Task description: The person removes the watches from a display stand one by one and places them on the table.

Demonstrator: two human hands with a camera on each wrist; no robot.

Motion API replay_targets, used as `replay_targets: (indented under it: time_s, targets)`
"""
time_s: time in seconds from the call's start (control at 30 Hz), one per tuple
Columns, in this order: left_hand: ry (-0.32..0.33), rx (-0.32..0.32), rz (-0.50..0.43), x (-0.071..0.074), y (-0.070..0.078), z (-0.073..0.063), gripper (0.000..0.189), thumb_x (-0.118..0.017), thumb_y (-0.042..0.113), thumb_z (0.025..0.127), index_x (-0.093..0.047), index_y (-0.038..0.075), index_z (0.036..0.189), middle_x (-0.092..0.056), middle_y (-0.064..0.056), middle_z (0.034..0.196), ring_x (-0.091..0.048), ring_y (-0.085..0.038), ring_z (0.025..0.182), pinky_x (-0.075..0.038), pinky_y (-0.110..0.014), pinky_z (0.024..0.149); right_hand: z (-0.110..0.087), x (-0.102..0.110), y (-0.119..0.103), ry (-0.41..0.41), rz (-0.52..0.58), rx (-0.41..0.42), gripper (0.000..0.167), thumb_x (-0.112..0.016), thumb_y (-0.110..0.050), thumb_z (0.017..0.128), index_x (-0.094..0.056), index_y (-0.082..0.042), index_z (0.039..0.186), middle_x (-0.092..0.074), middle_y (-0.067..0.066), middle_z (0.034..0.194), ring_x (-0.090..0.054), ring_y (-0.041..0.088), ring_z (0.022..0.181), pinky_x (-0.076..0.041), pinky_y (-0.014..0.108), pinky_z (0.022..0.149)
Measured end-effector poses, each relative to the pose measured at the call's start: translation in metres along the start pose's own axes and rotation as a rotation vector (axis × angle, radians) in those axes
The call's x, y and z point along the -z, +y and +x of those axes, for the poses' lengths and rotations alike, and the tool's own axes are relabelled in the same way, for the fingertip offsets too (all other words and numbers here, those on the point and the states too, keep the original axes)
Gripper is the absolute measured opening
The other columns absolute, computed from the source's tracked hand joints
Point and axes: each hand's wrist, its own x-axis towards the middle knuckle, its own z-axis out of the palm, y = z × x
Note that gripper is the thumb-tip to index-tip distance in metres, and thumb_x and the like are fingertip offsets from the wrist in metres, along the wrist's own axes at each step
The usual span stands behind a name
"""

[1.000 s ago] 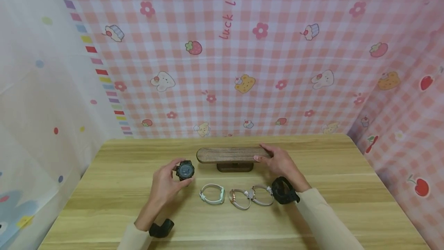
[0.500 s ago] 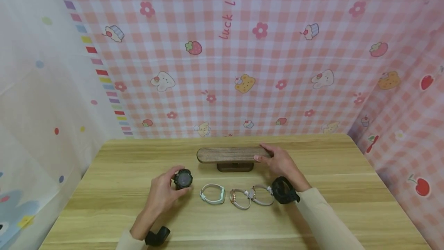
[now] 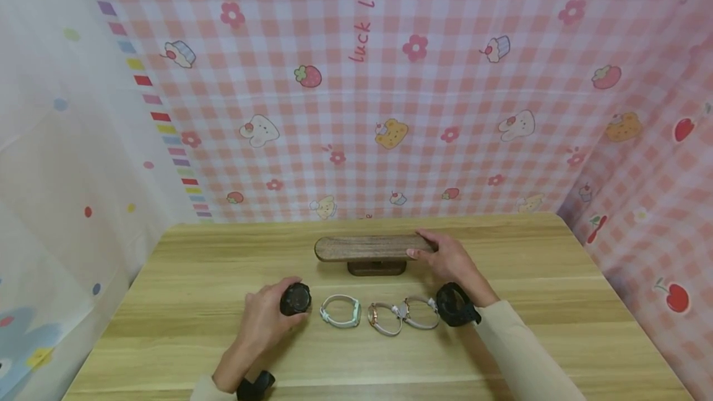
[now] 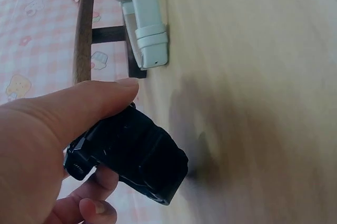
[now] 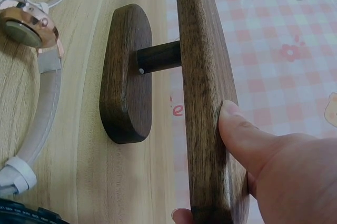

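In the head view my left hand holds a chunky black wristwatch low over the table, left of the other watches. The left wrist view shows my thumb along one side of its black strap and fingers on the other. A dark wooden T-shaped display stand stands further back, its long bar on a short post above a rounded base. My right hand grips the right end of that bar, thumb on the near face. Nearest the held watch lies a mint-green watch.
Right of the mint watch sit two rose-gold watches with pale straps, one left and one right. Another black watch lies by my right wrist. A pink checked cloth hangs behind the wooden table.
My left hand has brought the black watch down and nearer to me, level with the row of watches, and its face has tilted. My right hand stays on the bar.
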Motion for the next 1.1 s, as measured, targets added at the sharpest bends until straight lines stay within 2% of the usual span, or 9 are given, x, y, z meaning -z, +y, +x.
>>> replay_targets:
  time_s: [0.3,0.57,1.1]
  targets:
    - [-0.003,0.002,0.003,-0.006,0.002,-0.002,0.068,-0.095,0.022,0.060,-0.067,0.012,0.121,-0.073,-0.013,0.106,-0.067,-0.027,0.090,-0.034,-0.035,0.070,0.001,-0.001,0.000,-0.001,-0.006,-0.004,0.065,-0.066,-0.041,0.094,-0.045,-0.013,0.149,-0.041,0.021,0.152,-0.033,0.045,0.141,-0.031,0.060,0.111]
    - [-0.024,-0.013,0.023,-0.012,0.004,-0.001,0.067,-0.095,0.023,0.060,-0.068,0.012,0.121,-0.073,-0.014,0.102,-0.066,-0.026,0.088,-0.035,-0.037,0.070,0.001,0.000,0.001,0.002,-0.015,0.000,0.065,-0.066,-0.041,0.095,-0.045,-0.012,0.149,-0.041,0.022,0.152,-0.034,0.045,0.140,-0.031,0.060,0.111]
    - [-0.078,0.015,0.044,-0.015,0.008,-0.003,0.066,-0.094,0.026,0.061,-0.068,0.014,0.121,-0.073,-0.013,0.098,-0.065,-0.024,0.085,-0.033,-0.037,0.070,0.000,0.000,0.000,0.002,-0.015,0.016,0.064,-0.064,-0.042,0.096,-0.045,-0.013,0.149,-0.041,0.022,0.151,-0.034,0.045,0.140,-0.031,0.060,0.111]
